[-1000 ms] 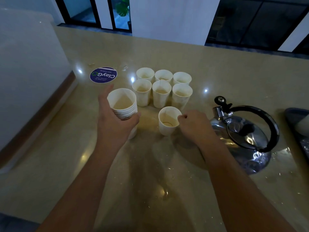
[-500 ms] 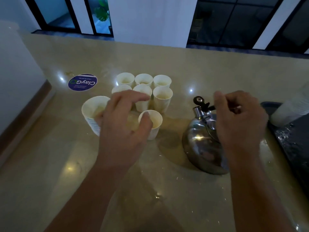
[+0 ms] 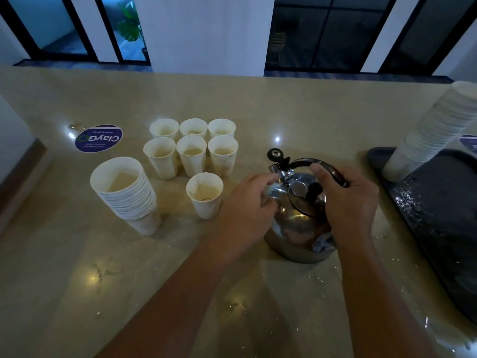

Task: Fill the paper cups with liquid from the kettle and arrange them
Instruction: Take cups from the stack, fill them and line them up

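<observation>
Your right hand (image 3: 351, 202) curls over the black arched handle (image 3: 326, 167) of the steel kettle (image 3: 291, 228), fingers wrapped on the grip, while your left hand (image 3: 247, 210) rests its fingertips against the polished shoulder beside the spout (image 3: 277, 171); whether those fingers pinch anything cannot be told. The kettle sits on the beige counter (image 3: 180, 293), rounded and mirror-bright, its lid knob (image 3: 313, 189) showing between your two hands (much of the body is covered by them). Just beyond your left fingertips stands a single paper cup (image 3: 205, 195) with pale liquid low inside. Farther out from it, six filled cups (image 3: 192, 146) stand in two touching rows of three. Well to the left of your left hand leans a stack of nested cups (image 3: 126, 195). A taller cup stack (image 3: 433, 133), cut off at the frame's right edge, stands on a dark tray (image 3: 438, 228) outside your right knuckles; the tray too runs out of view. A round blue sticker (image 3: 98, 138) lies on the counter, its small print unreadable in the dim light.
</observation>
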A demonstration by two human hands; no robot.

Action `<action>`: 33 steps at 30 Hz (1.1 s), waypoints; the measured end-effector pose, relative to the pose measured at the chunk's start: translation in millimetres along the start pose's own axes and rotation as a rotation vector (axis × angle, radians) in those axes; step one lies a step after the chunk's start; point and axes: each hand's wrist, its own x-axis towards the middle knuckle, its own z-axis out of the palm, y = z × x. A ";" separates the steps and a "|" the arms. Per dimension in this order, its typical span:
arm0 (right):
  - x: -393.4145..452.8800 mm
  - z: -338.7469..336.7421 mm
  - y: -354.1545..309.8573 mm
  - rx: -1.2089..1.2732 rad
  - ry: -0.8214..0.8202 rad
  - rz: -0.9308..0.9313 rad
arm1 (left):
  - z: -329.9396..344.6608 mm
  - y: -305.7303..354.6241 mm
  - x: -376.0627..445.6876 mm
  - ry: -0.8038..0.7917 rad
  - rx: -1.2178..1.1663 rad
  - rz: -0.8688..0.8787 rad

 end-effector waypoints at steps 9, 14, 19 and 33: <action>-7.0 4.2 -20.4 0.105 -0.078 -0.063 | -32.3 0.4 -3.3 0.121 0.030 0.023; -8.4 6.2 -46.7 0.123 -0.150 -0.154 | -52.2 -3.6 -1.3 0.187 0.050 0.051; -10.4 13.4 -66.4 0.099 -0.235 -0.241 | -74.8 -4.3 -1.4 0.206 0.075 0.070; -13.6 33.3 -86.6 -0.019 -0.438 -0.341 | -95.1 -17.9 -7.5 0.234 0.094 0.025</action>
